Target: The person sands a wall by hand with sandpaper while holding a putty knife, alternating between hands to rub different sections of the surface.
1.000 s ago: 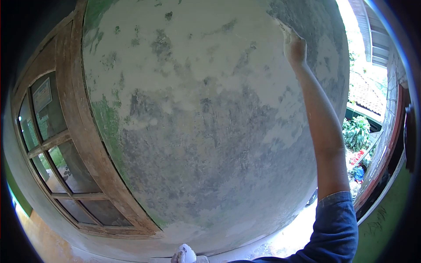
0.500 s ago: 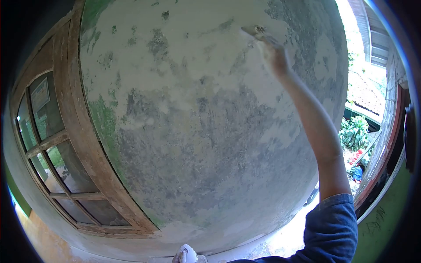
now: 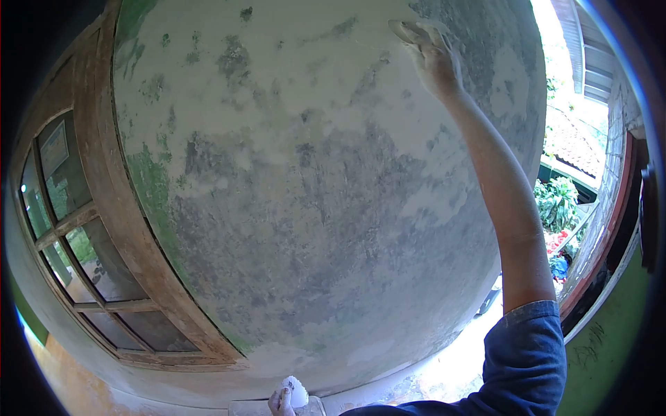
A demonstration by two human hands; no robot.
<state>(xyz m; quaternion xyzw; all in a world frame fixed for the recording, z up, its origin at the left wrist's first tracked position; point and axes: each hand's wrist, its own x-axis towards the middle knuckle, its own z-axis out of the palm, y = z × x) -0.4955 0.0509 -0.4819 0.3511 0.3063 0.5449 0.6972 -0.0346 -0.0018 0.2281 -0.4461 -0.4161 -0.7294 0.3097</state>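
Note:
High on the patchy wall, my right hand reaches up with its fingers bent together against the surface. A thin, pale edge shows by the fingertips; I cannot tell what the hand grips there. Whitish smears coat the fingers. At the bottom of the view my left hand, partly cut off, is closed round a white flat piece with a rounded, jagged edge. Below that hand lies a pale rectangular thing, mostly out of view. White filler covers the upper wall, with grey and green areas showing through.
A worn wooden frame with glass panes borders the wall on the left. To the right, past the wall's edge, are green plants and a red-brown wooden frame. A corrugated roof shows at the upper right.
My right hand has moved slightly upward along the wall, its fingers now lying closer to the surface. The view has shifted a little, and more of my left hand and the white piece shows.

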